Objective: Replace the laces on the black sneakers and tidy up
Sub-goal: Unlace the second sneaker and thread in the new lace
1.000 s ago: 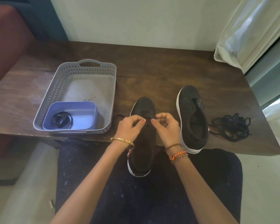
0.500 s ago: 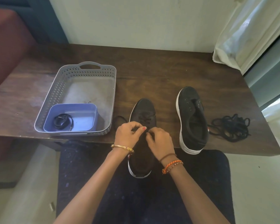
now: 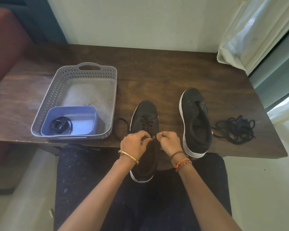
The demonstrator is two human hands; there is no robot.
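Your left hand (image 3: 134, 142) and right hand (image 3: 169, 142) curl tight, each pinching the black lace (image 3: 146, 124) over the near sneaker (image 3: 144, 130), whose heel overhangs the table (image 3: 165, 75) edge onto your lap. Right of it stands the unlaced sneaker (image 3: 195, 120), then loose laces (image 3: 235, 129). Left of it sits the basket (image 3: 60, 104); bare wood lies beyond. No writing is readable.

On the table (image 3: 157, 67), the basket (image 3: 60, 90) lies left of both sneakers (image 3: 194, 120), loose laces (image 3: 235, 129) right.
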